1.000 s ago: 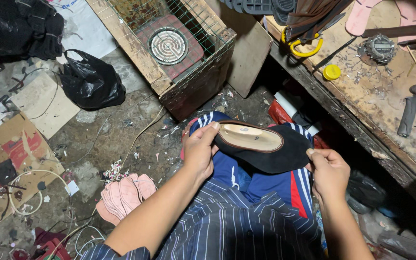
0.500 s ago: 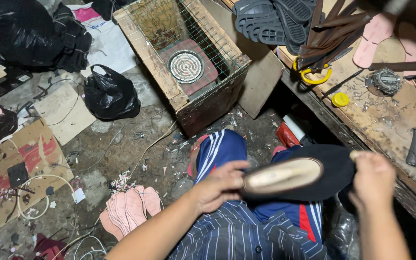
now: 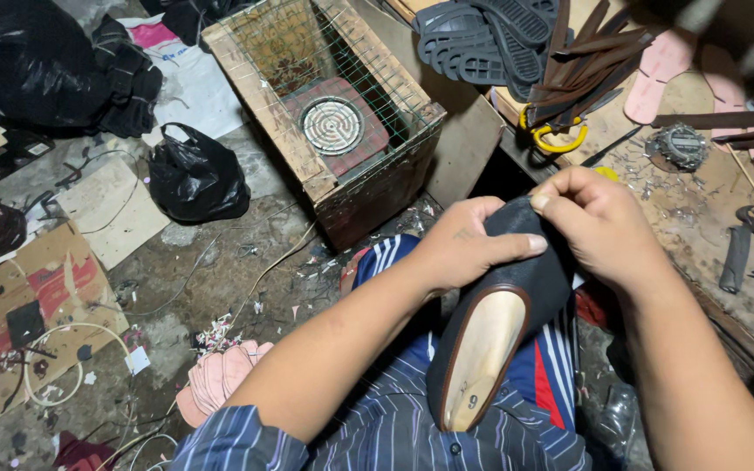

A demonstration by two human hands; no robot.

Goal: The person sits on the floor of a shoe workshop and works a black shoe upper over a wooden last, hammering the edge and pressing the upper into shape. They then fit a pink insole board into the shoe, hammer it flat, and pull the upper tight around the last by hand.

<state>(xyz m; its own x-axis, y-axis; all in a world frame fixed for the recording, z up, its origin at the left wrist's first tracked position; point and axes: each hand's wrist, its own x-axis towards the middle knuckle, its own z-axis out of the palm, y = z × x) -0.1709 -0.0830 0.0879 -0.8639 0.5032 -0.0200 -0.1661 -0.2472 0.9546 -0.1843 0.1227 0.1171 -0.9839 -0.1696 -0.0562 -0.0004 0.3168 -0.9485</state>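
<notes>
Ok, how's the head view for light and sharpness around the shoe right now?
Head view: both hands, left hand and right hand, and the black slip-on shoe with tan insole are evenly lit and sharp; top right corner above the wooden workbench is smeared by blur; the black plastic bags lose detail in shadow.

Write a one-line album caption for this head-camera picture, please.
Both hands, left hand and right hand, grip a black shoe upper over a cluttered workshop floor.
</notes>
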